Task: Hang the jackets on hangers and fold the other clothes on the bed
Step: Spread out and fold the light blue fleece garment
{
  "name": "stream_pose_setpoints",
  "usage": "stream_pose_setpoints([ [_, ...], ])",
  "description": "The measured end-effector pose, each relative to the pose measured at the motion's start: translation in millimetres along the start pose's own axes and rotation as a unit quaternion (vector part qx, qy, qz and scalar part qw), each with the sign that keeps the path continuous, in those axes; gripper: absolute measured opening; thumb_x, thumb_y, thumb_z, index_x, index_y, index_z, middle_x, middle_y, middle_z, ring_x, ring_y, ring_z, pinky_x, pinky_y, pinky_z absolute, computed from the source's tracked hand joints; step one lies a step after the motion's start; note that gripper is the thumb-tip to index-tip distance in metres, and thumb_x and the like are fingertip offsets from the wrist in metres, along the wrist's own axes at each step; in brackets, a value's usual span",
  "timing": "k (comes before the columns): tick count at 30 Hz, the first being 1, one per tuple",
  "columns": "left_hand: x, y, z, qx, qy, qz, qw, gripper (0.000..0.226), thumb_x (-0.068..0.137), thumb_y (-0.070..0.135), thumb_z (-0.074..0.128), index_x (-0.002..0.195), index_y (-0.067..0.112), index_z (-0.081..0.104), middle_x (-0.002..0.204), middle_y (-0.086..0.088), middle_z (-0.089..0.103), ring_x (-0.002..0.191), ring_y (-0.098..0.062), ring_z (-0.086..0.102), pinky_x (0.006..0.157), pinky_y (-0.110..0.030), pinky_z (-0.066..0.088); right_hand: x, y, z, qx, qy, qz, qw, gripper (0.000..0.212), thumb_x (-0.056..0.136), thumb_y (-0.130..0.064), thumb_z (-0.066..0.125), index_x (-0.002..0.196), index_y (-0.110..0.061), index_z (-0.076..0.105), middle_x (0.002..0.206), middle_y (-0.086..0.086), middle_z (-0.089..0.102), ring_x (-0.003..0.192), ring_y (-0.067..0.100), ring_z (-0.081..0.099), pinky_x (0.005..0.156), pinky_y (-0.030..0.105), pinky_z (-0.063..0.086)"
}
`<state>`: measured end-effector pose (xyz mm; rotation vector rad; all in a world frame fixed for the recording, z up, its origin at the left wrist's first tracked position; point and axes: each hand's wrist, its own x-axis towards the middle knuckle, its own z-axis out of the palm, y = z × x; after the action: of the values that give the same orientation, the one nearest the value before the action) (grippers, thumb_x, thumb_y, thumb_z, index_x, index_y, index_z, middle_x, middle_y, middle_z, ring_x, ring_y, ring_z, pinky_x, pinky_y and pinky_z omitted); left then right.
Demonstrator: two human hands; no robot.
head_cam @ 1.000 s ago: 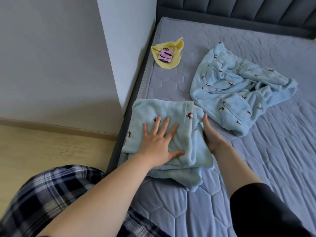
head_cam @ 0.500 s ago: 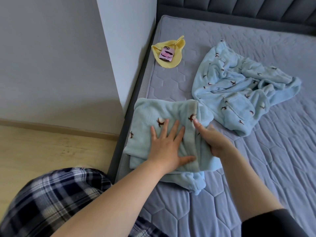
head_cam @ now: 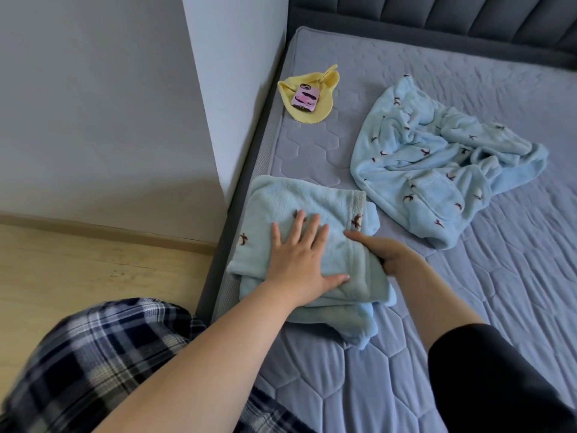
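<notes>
A folded light-blue fleece garment (head_cam: 290, 201) lies at the near left corner of the bed (head_cam: 437, 354). My left hand (head_cam: 299, 257) presses flat on top of it, fingers spread. My right hand (head_cam: 384, 251) grips the garment's right edge, thumb on top and fingers curled underneath. A second light-blue fleece garment (head_cam: 437, 157) with small dark motifs lies crumpled and unfolded further back on the right.
A yellow cloth (head_cam: 324, 89) with a pink phone (head_cam: 304, 101) on it lies near the bed's far left edge. A white wall corner (head_cam: 237, 89) stands left of the bed. Wooden floor (head_cam: 78, 270) lies lower left. A dark padded headboard (head_cam: 452, 17) runs along the back.
My right hand went from lying straight beside the folded garment to curling round its right edge. My left hand stayed pressed on top.
</notes>
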<state>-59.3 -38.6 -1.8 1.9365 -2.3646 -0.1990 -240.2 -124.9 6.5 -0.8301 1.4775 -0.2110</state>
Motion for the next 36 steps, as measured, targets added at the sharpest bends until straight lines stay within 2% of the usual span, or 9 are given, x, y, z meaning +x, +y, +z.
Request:
stream_pose_setpoints([
  [5, -0.9, -4.6, 6.3, 0.019, -0.032, -0.003, 0.999, 0.102, 0.072, 0.085, 0.019, 0.151, 0.026, -0.008, 0.158, 0.000, -0.021, 0.141, -0.026, -0.030, 0.104, -0.068, -0.012, 4.7, 6.1, 3.5, 0.018, -0.003, 0.012, 1.000, 0.069, 0.050, -0.052, 0.080, 0.104, -0.011, 0.066, 0.091, 0.012, 0.074, 0.080, 0.027, 0.072, 0.066, 0.036, 0.054],
  [9, -0.1, -7.3, 10.0, 0.016, -0.040, -0.001, 0.999, 0.103, 0.072, 0.086, 0.020, 0.150, 0.026, -0.011, 0.157, -0.001, -0.024, 0.141, -0.026, -0.030, 0.105, -0.067, -0.012, 8.7, 17.2, 6.3, 0.049, -0.014, -0.016, 0.999, 0.078, 0.045, -0.054, 0.088, 0.110, -0.014, 0.068, 0.105, 0.014, 0.072, 0.096, 0.030, 0.069, 0.086, 0.042, 0.054],
  [12, 0.2, -9.0, 11.3, 0.018, -0.050, 0.006, 0.999, 0.106, 0.070, 0.087, 0.020, 0.149, 0.026, -0.015, 0.156, -0.001, -0.026, 0.141, -0.026, -0.030, 0.105, -0.067, -0.013, 10.1, 25.0, 6.9, 0.084, -0.035, -0.033, 0.995, 0.072, 0.037, -0.051, 0.092, 0.098, -0.016, 0.075, 0.103, 0.013, 0.072, 0.094, 0.030, 0.070, 0.079, 0.042, 0.056],
  [17, -1.1, -12.3, 8.5, 0.003, -0.057, 0.005, 0.998, 0.107, 0.065, 0.088, 0.012, 0.148, 0.028, -0.018, 0.155, 0.001, -0.028, 0.140, -0.024, -0.031, 0.106, -0.065, -0.014, 7.3, 23.3, 11.6, 0.118, -0.049, -0.055, 0.990, 0.056, 0.061, -0.043, 0.079, 0.108, -0.013, 0.069, 0.105, 0.015, 0.071, 0.094, 0.029, 0.070, 0.077, 0.038, 0.055],
  [20, -0.3, -16.5, 1.5, -0.014, -0.058, -0.002, 0.998, 0.108, 0.062, 0.090, 0.005, 0.149, 0.029, -0.018, 0.155, 0.002, -0.028, 0.141, -0.023, -0.030, 0.107, -0.065, -0.013, 0.9, 15.1, 18.0, 0.130, -0.018, -0.067, 0.989, 0.042, 0.070, -0.038, 0.076, 0.103, -0.013, 0.068, 0.090, 0.012, 0.074, 0.077, 0.023, 0.073, 0.059, 0.029, 0.055],
  [26, -3.3, -12.5, -19.2, -0.064, -0.065, -0.048, 0.995, 0.115, 0.053, 0.089, -0.009, 0.150, 0.026, -0.017, 0.156, 0.000, -0.028, 0.142, -0.023, -0.028, 0.110, -0.063, -0.006, -20.5, -9.0, 34.7, 0.114, 0.034, -0.074, 0.990, 0.034, 0.076, -0.038, 0.070, 0.096, -0.011, 0.064, 0.068, 0.008, 0.073, 0.057, 0.019, 0.070, 0.058, 0.030, 0.047],
  [29, -6.6, -11.0, -33.5, -0.102, -0.062, -0.060, 0.991, 0.109, 0.064, 0.088, 0.002, 0.150, 0.025, -0.016, 0.156, 0.000, -0.027, 0.142, -0.021, -0.027, 0.111, -0.060, -0.008, -37.1, -21.7, 46.9, 0.117, 0.051, -0.077, 0.989, 0.029, 0.082, -0.038, 0.065, 0.087, -0.010, 0.059, 0.055, 0.005, 0.069, 0.046, 0.015, 0.066, 0.047, 0.025, 0.045],
  [32, -14.6, -16.6, -53.7, -0.124, -0.047, -0.048, 0.990, 0.099, 0.079, 0.080, 0.027, 0.150, 0.026, -0.017, 0.157, 0.002, -0.025, 0.143, -0.018, -0.025, 0.112, -0.055, -0.010, -50.7, -37.2, 69.2, 0.157, 0.049, -0.117, 0.979, 0.027, 0.090, -0.034, 0.056, 0.089, -0.008, 0.061, 0.069, 0.007, 0.071, 0.054, 0.015, 0.066, 0.046, 0.024, 0.046],
  [36, -36.6, -56.9, -92.9, -0.085, -0.004, -0.050, 0.995, 0.101, 0.078, 0.081, 0.030, 0.150, 0.026, -0.016, 0.157, 0.006, -0.022, 0.144, -0.015, -0.021, 0.113, -0.054, -0.008, -73.4, -64.7, 123.1, 0.185, 0.025, -0.165, 0.968, 0.027, 0.096, -0.028, 0.048, 0.082, -0.008, 0.059, 0.055, 0.003, 0.065, 0.051, 0.013, 0.061, 0.041, 0.022, 0.045],
])
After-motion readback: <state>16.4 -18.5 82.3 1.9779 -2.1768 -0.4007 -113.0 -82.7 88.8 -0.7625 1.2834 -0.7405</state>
